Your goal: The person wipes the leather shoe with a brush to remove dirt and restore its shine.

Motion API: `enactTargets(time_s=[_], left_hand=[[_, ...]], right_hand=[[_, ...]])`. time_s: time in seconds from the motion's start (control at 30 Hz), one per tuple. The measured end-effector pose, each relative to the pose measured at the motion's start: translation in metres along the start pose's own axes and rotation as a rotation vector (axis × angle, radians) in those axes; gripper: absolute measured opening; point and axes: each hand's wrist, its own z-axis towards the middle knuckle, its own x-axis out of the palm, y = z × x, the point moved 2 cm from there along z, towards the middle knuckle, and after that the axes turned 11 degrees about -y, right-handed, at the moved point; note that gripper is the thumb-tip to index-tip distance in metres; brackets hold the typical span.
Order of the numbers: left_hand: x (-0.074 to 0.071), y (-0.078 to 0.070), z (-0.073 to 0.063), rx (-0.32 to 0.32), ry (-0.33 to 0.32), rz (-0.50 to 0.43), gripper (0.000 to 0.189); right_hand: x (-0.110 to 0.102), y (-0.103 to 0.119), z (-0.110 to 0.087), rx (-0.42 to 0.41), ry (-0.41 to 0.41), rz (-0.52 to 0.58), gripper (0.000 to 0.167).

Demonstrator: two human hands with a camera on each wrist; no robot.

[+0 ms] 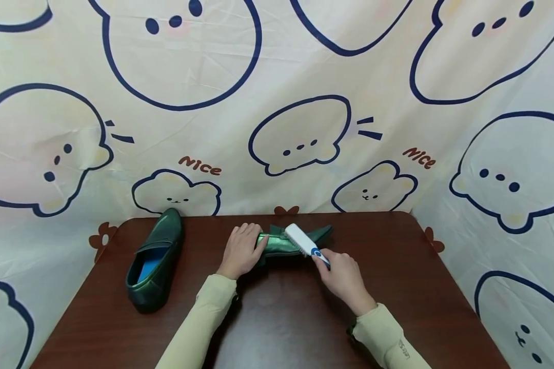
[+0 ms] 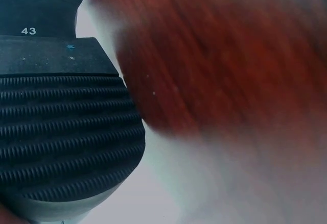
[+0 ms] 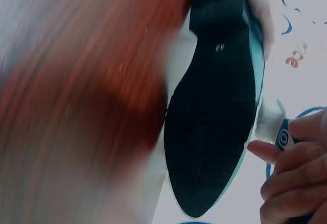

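A shiny green shoe (image 1: 279,247) is turned on its side at the far middle of the table, toe to the right. My left hand (image 1: 242,251) grips it at the heel end. In my right hand (image 1: 345,279) is a white and blue brush (image 1: 300,239), its pale bristles against the shoe's upper. The dark ridged sole (image 2: 66,137), marked 43, fills the left part of the left wrist view. The right wrist view shows the whole sole (image 3: 212,117), with the brush head (image 3: 270,122) beside it, partly hidden.
Another green shoe (image 1: 154,271) with a blue insole stands upright on the left of the brown table (image 1: 286,318), toe pointing away. A white cloth wall (image 1: 221,133) printed with cartoon outlines rises behind the table's back edge and along both sides.
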Motion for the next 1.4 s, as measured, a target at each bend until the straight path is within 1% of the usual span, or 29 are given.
enactTargets(time_s=[0.1,0.2,0.33,0.4,0.53,0.6,0.7,0.83,0.87,0.93,1.03,1.13,1.2,1.33,1.4], left_hand=[[0.001,-0.001,0.0,0.005,-0.009,0.013,0.029],[0.0,-0.001,-0.001,0.012,-0.018,0.018,0.027],[0.0,0.0,-0.002,0.024,-0.013,0.019,0.028],[0.0,0.0,-0.003,0.033,-0.01,0.024,0.029],[0.0,0.001,-0.005,0.044,-0.006,0.032,0.031],[0.0,0.0,-0.007,0.045,-0.006,0.034,0.031],[0.0,-0.001,-0.008,0.044,-0.004,0.037,0.03],[0.0,-0.002,-0.007,0.041,0.001,0.046,0.029],[0.0,-0.002,-0.007,0.04,0.001,0.046,0.029],[0.0,-0.003,-0.006,0.036,0.001,0.049,0.03],[-0.001,-0.003,-0.003,0.031,0.0,0.047,0.031],[-0.002,-0.003,0.0,0.029,-0.001,0.043,0.032],[-0.002,-0.003,0.002,0.029,0.001,0.041,0.031],[-0.003,-0.003,0.002,0.03,0.019,0.031,0.033],[-0.004,-0.003,0.001,0.026,0.027,0.031,0.036]], right_hand=[[0.004,0.005,-0.004,-0.04,-0.016,-0.032,0.021],[0.005,0.005,-0.004,-0.056,-0.054,-0.076,0.024],[0.002,-0.003,-0.001,-0.027,-0.098,-0.13,0.028],[0.0,-0.01,0.002,0.001,-0.116,-0.148,0.029],[-0.004,-0.019,0.005,0.05,-0.121,-0.163,0.027],[-0.005,-0.021,0.006,0.057,-0.114,-0.164,0.028],[-0.006,-0.017,0.006,0.052,-0.094,-0.126,0.034],[-0.006,-0.006,-0.003,0.033,-0.036,-0.003,0.037],[-0.005,-0.003,-0.006,0.018,-0.021,0.028,0.036],[-0.004,0.002,-0.012,-0.036,-0.016,0.044,0.034],[-0.002,0.006,-0.019,-0.131,-0.06,-0.02,0.033],[-0.003,0.003,-0.02,-0.171,-0.12,-0.108,0.033],[-0.005,-0.002,-0.018,-0.168,-0.154,-0.155,0.033],[-0.012,-0.011,-0.012,-0.107,-0.191,-0.204,0.031],[-0.014,-0.015,-0.01,-0.074,-0.185,-0.203,0.031]])
